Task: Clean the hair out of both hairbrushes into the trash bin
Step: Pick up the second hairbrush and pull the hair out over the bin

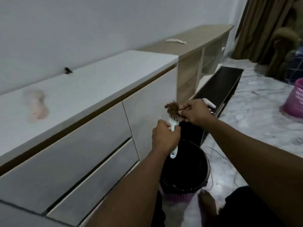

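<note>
My left hand [164, 136] grips the handle of a white hairbrush [174, 119], bristles facing up, above the trash bin [185, 167]. A clump of brown hair [172, 106] sits at the far end of the bristles. My right hand [195, 112] pinches that hair with its fingertips. The bin is lined with a black bag and stands on the floor right below the brush. A second, pink hairbrush [37, 107] lies blurred on the white cabinet top at the left.
The white cabinet [91, 89] with drawers fills the left side. A wooden shelf unit [201, 51] with a white object [176, 41] on it stands behind. A black board [218, 89] lies on the floor, a pink basket [295, 100] at right. My foot [207, 203] is beside the bin.
</note>
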The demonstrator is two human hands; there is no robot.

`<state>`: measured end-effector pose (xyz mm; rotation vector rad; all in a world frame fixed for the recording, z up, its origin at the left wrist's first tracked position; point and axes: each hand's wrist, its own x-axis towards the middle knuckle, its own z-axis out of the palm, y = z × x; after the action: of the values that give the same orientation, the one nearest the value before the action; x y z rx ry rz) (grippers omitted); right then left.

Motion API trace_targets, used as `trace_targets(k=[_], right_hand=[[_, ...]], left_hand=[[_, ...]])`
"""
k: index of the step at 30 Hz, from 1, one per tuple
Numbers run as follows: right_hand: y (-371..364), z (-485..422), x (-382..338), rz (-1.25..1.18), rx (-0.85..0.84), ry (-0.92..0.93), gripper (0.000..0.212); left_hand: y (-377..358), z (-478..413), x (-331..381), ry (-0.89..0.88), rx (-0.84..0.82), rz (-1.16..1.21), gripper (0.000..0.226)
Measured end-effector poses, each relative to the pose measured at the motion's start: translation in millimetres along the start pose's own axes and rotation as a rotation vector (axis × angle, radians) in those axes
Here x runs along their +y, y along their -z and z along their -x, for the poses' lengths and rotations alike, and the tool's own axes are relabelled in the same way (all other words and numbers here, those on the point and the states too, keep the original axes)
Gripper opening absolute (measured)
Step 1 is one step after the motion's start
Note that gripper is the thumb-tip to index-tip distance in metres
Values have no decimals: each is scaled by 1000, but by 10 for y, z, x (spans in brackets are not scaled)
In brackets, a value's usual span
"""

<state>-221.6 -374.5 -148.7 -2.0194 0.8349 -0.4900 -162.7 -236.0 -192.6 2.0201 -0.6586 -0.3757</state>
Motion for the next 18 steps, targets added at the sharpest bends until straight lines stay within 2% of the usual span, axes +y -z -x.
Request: trace_targets(k=[2, 3, 5, 7, 11, 13, 18], right_hand=[[-184, 12, 602, 23, -25, -96, 13], [-292, 24, 878, 26, -49, -144, 15], [-516, 74, 1329, 7, -86, -252, 10], [-750, 112, 1674, -17, -126, -324, 4], [-1221, 83, 2191, -40, -190, -399, 4], [-1413, 32, 2373, -65, -191, -419, 11], [-1637, -96, 2732, -216, -78, -577, 15]], left_hand=[[-321, 28, -385, 36, -61, -56, 20], [-448, 47, -577, 50, -90, -95, 29], [-639, 60, -963, 95, -146, -171, 42], [-768, 25, -1334, 135, -206, -208, 42], [-908, -103, -1915, 215, -292, -270, 41], [-929, -191, -2109, 259, -302, -260, 43], [-1003, -380, -2441, 362, -301, -337, 34]])
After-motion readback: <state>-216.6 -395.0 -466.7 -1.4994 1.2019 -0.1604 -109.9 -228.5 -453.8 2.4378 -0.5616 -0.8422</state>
